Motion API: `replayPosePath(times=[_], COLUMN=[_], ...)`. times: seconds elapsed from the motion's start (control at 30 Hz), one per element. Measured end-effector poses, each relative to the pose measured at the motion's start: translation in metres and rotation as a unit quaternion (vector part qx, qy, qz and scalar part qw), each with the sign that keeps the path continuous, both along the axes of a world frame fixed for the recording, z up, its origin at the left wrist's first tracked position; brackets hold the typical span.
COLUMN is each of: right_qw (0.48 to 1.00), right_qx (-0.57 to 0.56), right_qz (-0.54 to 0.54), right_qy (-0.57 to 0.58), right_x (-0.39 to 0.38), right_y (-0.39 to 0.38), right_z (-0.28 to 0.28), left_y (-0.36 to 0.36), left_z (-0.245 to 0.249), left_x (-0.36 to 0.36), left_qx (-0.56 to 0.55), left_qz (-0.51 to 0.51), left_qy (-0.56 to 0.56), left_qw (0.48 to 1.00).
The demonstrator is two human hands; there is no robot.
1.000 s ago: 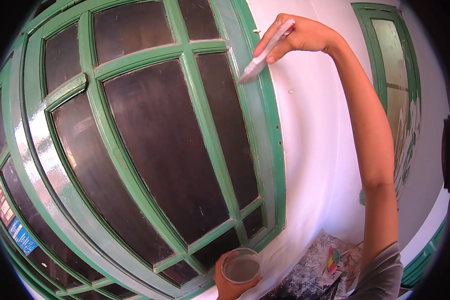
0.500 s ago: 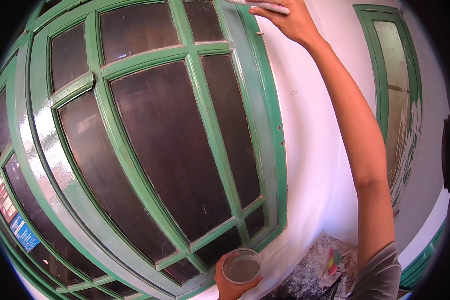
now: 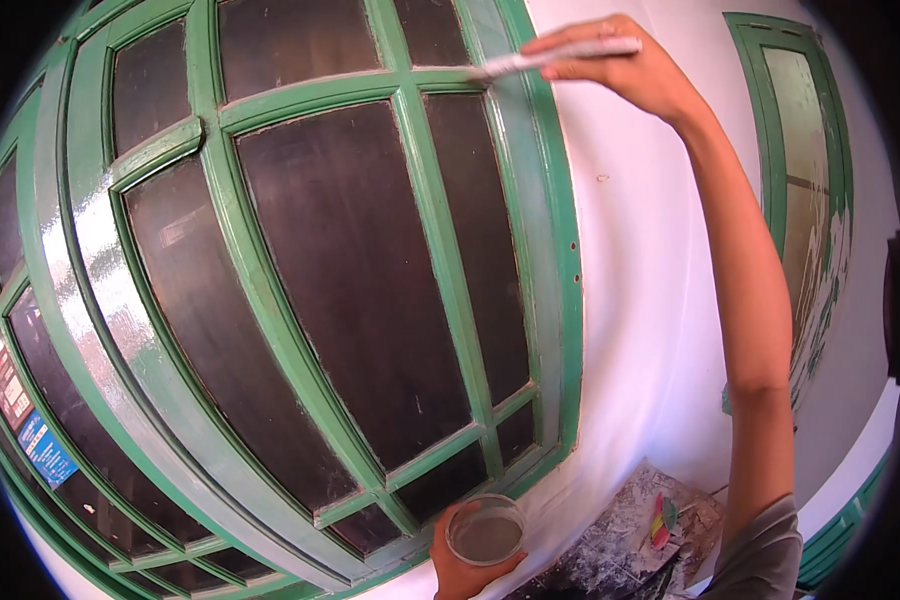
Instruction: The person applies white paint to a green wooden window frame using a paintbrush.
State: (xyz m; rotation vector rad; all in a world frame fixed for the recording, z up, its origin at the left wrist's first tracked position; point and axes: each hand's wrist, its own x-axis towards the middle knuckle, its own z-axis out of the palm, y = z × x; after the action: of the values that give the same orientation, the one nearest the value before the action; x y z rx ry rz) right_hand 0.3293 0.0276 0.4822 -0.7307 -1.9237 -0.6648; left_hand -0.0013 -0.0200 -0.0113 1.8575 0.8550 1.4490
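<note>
Right hand [image 3: 638, 78] pinches brush [image 3: 595, 48], upper right; left hand [image 3: 458, 578] curls round cup [image 3: 488, 504], bottom centre. Brushing seems underway, bristles at green frame [image 3: 441, 230]; next stroke likely calls for light pressure, avoiding glass [image 3: 340, 280].

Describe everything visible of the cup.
The cup is round, clear and thin-rimmed, plastic by its look, and has no lid. It holds murky grey liquid; how deep is unclear. It sits roughly upright, mouth up, in the left hand, which wraps its side, near the green frame's lower edge. Nothing else visibly touches it.
</note>
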Motion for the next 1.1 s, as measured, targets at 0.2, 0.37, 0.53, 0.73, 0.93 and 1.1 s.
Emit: replayPosePath(times=[0.2, 0.37, 0.53, 0.73, 0.93, 1.1], right_qw=[0.998, 0.993, 1.0, 0.991, 0.999, 0.989], right_qx=[-0.046, -0.047, 0.011, -0.035, 0.019, -0.017], right_qz=[0.026, -0.095, 0.011, -0.129, -0.026, -0.131], right_qy=[-0.017, -0.047, 0.004, -0.031, -0.038, -0.071], right_x=[-0.037, -0.044, -0.062, -0.055, -0.071, -0.067], right_y=[-0.003, -0.037, -0.021, -0.024, -0.024, -0.031], right_z=[0.016, 0.026, 0.025, 0.037, 0.029, 0.038], left_y=[-0.003, 0.002, -0.006, -0.006, -0.013, -0.012], left_z=[0.003, -0.009, 0.013, 0.003, 0.018, 0.016], left_x=[-0.004, -0.009, -0.004, -0.01, -0.006, -0.009], left_qx=[-0.001, 0.001, -0.018, -0.007, -0.049, -0.037], left_qz=[-0.006, -0.007, -0.041, -0.008, -0.033, -0.033], left_qy=[0.005, -0.016, -0.086, -0.034, -0.106, -0.105], left_qw=[1.0, 1.0, 0.995, 0.999, 0.993, 0.993])
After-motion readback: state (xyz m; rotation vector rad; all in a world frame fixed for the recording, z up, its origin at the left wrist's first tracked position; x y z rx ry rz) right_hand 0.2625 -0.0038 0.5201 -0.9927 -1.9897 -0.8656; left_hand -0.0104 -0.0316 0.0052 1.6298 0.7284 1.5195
